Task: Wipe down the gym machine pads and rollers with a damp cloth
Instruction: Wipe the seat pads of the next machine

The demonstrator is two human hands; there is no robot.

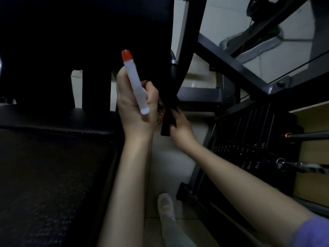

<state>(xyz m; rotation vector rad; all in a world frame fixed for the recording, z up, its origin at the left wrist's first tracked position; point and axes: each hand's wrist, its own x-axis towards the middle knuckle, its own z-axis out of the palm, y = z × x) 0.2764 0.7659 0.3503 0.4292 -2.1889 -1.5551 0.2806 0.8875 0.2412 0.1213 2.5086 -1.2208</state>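
Observation:
My left hand (pixel 136 106) grips a slim white spray bottle (pixel 136 84) with a red cap, held upright in front of the black back pad (pixel 89 32). My right hand (pixel 179 126) holds a dark cloth (pixel 168 124) against the lower right edge of that pad. The cloth hangs down in a narrow fold between my two hands. The black seat pad (pixel 53 157) fills the lower left.
The weight stack (pixel 249 139) with its selector pin (pixel 288 135) stands to the right. Grey frame bars (pixel 231 68) cross the upper right, with a pulley (pixel 256 6) above. My shoe (pixel 166 205) is on the pale tiled floor between seat and stack.

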